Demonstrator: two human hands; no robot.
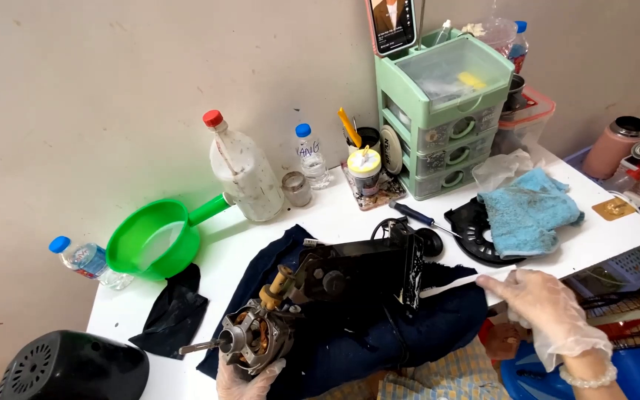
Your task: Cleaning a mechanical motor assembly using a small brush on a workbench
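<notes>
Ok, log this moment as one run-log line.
left hand: gripping fan motor | right hand: pinching white strip | under: dark blue cloth | surface: white table

Bright, even indoor light, coming from above and a little in front of me. Soft short shadows fall behind the green ladle [154, 238] and the bottles on the white worktop [335, 222]. No harsh glare. Focus mostly sharp; my gloved right hand [550, 307] slightly soft. Mild wide-angle bend at edges.
</notes>
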